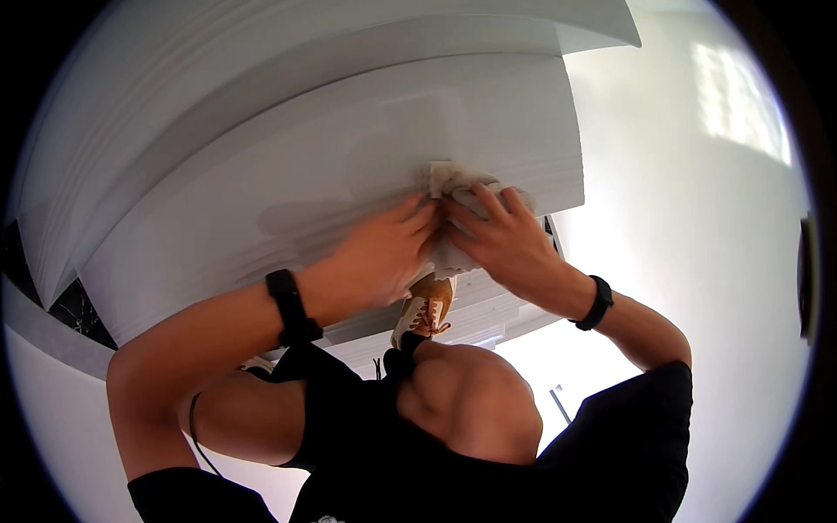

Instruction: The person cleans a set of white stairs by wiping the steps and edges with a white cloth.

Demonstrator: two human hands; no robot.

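Note:
A crumpled pale cloth (480, 186) lies on the flat light grey surface (314, 157) before me, near its right end. My right hand (500, 229) rests on this cloth with its fingers spread, and part of the cloth hangs below the palm. Close against it on the left is my left hand (392, 252), somewhat blurred, its fingertips meeting those of the right hand at the cloth's lower left edge. Whether the left fingers grip any of the cloth cannot be told.
Above the surface runs another light grey ledge (510, 36). A white wall (654, 196) stands at the right. Below my hands are a brown and white shoe (428, 304) and grey wood-look steps or boards (484, 297). Black marble-look panels (82, 310) show at the lower left.

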